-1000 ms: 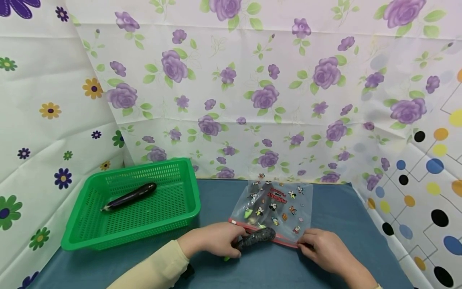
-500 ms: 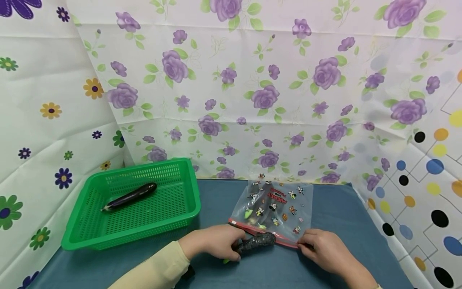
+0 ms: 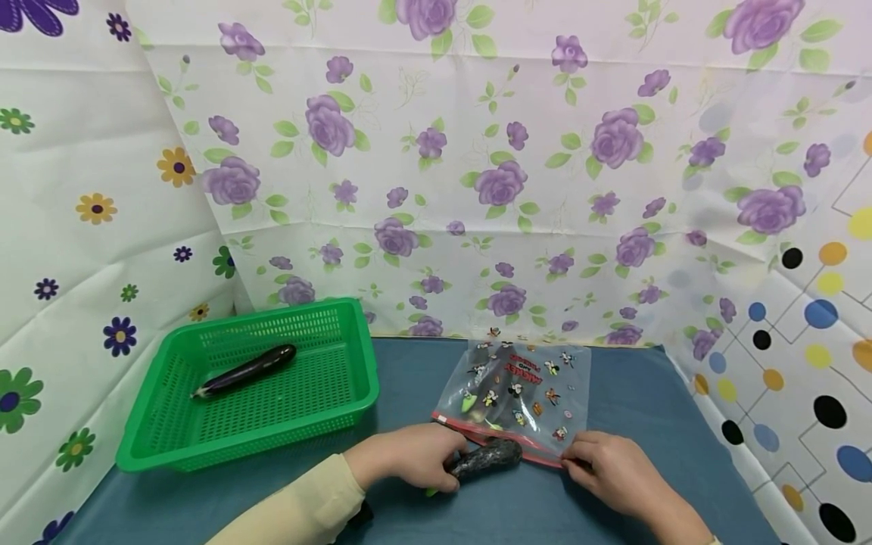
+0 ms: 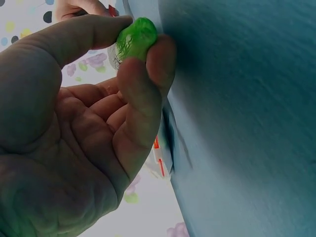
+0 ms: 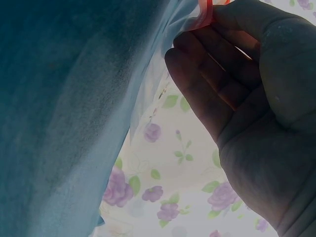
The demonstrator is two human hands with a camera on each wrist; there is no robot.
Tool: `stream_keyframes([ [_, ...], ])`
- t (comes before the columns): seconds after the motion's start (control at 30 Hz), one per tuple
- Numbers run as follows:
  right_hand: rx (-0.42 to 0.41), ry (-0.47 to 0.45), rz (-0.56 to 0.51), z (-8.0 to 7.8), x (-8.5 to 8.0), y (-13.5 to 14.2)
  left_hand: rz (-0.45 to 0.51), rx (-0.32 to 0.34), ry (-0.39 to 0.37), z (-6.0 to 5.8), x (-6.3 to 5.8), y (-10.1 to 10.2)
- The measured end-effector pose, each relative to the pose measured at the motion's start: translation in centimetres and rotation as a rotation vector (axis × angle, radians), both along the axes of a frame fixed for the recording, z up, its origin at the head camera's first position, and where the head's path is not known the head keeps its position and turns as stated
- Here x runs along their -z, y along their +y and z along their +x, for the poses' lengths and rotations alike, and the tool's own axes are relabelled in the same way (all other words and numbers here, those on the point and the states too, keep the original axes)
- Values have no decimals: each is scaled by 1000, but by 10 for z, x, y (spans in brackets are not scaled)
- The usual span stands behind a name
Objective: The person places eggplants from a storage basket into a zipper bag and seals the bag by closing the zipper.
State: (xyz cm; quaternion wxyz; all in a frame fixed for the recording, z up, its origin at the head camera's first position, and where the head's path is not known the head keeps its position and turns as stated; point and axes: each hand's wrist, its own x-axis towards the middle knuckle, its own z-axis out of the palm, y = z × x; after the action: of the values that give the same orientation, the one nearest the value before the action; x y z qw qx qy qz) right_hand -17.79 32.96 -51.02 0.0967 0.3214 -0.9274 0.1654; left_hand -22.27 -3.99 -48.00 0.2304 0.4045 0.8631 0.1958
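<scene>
In the head view my left hand (image 3: pixel 424 459) pinches a dark, glossy, elongated vegetable (image 3: pixel 489 459) by one end. That end is bright green (image 4: pixel 137 38) in the left wrist view, held between thumb and fingers. The vegetable's far end lies at the red-edged mouth of a clear zip bag (image 3: pixel 568 378) printed with cartoon figures; whether it is inside the opening I cannot tell. Thumb and fingers of my right hand (image 3: pixel 606 469) pinch the right corner of the bag's red strip (image 5: pixel 205 15). Through the plastic, dark shapes with pale green ends show dimly.
A green perforated basket (image 3: pixel 371 378) stands at the left of the blue-covered table (image 3: pixel 402 378). Inside it lies one dark purple eggplant (image 3: pixel 248 371). Flower-patterned sheets (image 3: pixel 436 257) rise behind the table, with a dotted one (image 3: pixel 811 409) at the right.
The vegetable's far end has lowered slightly at the bag's mouth, and my left hand has shifted a little right. My right hand keeps its place at the bag's corner.
</scene>
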Motion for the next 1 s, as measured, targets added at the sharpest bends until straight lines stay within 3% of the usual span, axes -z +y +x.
stream_keyframes([
  [0.4, 9, 11, -16, 1, -1, -1, -55, -24, 8, 0, -3, 10],
  [0.77, 0, 11, -22, 1, -1, 0, -31, -28, 57, -1, -2, 22],
  [1.0, -7, 32, -29, 1, 0, 0, 3, -134, -28, 1, 0, 28],
])
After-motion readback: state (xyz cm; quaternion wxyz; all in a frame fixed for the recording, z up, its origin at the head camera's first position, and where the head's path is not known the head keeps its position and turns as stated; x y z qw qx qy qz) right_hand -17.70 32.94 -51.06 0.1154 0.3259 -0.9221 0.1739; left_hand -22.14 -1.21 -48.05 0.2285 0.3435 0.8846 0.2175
